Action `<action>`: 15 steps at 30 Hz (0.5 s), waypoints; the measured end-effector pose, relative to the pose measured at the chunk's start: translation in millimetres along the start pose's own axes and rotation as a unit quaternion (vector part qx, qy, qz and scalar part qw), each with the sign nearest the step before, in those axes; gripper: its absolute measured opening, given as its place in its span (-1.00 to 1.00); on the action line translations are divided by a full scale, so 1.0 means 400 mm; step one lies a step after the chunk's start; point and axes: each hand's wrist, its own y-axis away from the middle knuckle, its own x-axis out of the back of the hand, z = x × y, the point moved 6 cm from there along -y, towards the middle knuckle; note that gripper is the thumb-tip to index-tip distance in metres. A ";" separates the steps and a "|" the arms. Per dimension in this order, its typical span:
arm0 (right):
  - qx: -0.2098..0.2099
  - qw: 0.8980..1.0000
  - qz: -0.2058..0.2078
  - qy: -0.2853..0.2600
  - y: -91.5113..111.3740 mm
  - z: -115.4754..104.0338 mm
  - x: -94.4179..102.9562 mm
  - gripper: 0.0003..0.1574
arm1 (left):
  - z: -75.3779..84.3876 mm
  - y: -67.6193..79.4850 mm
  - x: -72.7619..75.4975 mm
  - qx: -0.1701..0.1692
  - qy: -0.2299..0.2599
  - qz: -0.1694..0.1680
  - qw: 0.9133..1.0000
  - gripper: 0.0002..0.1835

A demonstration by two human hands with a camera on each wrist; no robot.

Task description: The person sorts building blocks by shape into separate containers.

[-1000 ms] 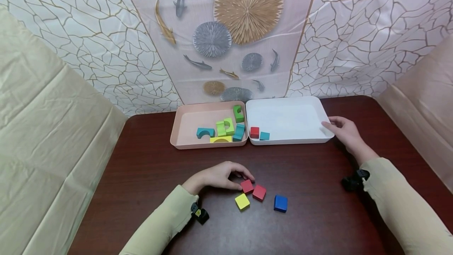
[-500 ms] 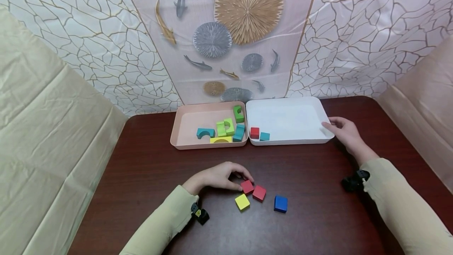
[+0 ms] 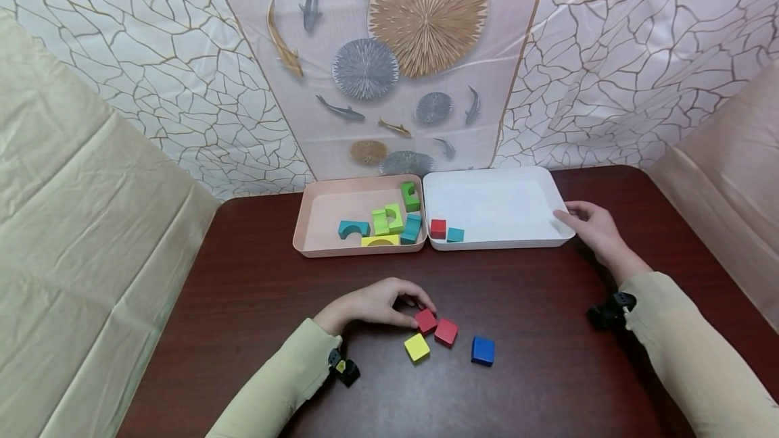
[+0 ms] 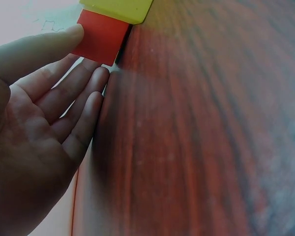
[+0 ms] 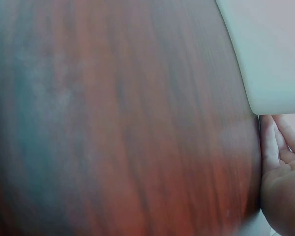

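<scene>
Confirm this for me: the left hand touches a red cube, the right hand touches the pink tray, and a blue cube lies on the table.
One thing is wrong: the tray that the right hand touches is the white tray, as the head view shows. The left hand does touch a red cube, and a blue cube lies on the table.

Pale glare on the tabletop [image 3: 426, 394]

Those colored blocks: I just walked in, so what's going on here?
A person's left hand pinches a red cube at the dark table, near a second red cube, a yellow cube and a blue cube. Their right hand holds the rim of the white tray, where a red block and a teal block lie. Arched blocks lie in the pink tray.
</scene>
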 end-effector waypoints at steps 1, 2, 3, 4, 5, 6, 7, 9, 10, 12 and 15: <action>-0.001 1.000 0.000 0.001 0.000 0.000 0.000 -0.11 | 0.000 0.000 0.000 0.000 -0.001 0.001 1.000 -0.65; -0.002 1.000 0.000 0.001 0.000 0.001 0.000 -0.11 | -0.001 -0.001 0.001 -0.001 -0.001 0.003 1.000 -0.65; -0.002 1.000 0.000 0.001 -0.001 0.002 0.000 -0.11 | -0.001 -0.001 0.002 -0.001 -0.002 0.005 1.000 -0.65; -0.002 1.000 0.000 0.001 -0.001 0.002 0.000 -0.11 | -0.001 -0.002 0.003 -0.002 -0.002 0.006 1.000 -0.65; -0.002 1.000 0.001 0.000 -0.001 0.003 0.000 -0.12 | 0.000 -0.002 0.004 -0.002 -0.002 0.008 1.000 -0.65; -0.001 1.000 0.000 -0.001 -0.002 0.003 0.000 -0.12 | 0.000 -0.001 0.005 -0.003 -0.003 0.010 1.000 -0.65; -0.001 1.000 0.000 -0.001 -0.002 0.003 0.000 -0.12 | 0.000 -0.001 0.006 -0.003 -0.003 0.011 1.000 -0.65; 0.001 1.000 0.000 -0.003 -0.003 0.003 -0.001 -0.12 | 0.001 0.000 0.008 -0.004 -0.003 0.013 1.000 -0.65; 0.001 1.000 0.000 -0.004 -0.003 0.003 -0.001 -0.12 | 0.001 0.001 0.009 -0.004 -0.003 0.014 1.000 -0.65; 0.000 1.000 0.000 -0.004 -0.004 0.003 -0.001 -0.12 | 0.001 0.001 0.010 -0.004 -0.004 0.015 1.000 -0.65; 0.000 1.000 0.000 -0.005 -0.004 0.004 -0.001 -0.11 | 0.001 0.002 0.011 -0.002 -0.005 0.016 1.000 -0.64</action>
